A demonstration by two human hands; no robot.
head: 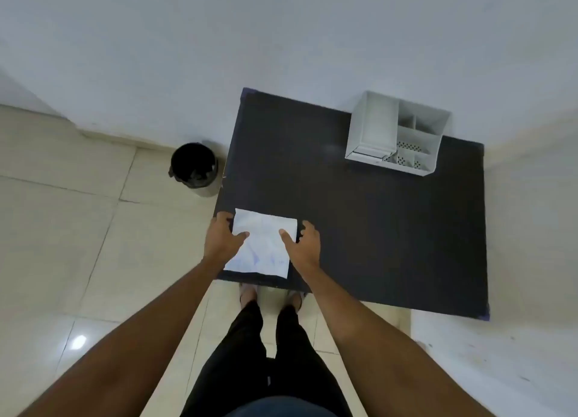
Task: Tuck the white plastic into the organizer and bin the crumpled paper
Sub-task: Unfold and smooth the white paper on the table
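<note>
Flat between both hands (222, 240) (305, 244) — white plastic (264, 244), thumbs on top

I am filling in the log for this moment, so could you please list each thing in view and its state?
white sheet: flat on the table's near left corner, held at both sides.
left hand: gripping the sheet's left edge.
right hand: gripping the sheet's right edge.
organizer: upright at the table's far right, compartments open.
bin: on the floor left of the table, uncovered, black liner.
table: dark top.
</note>
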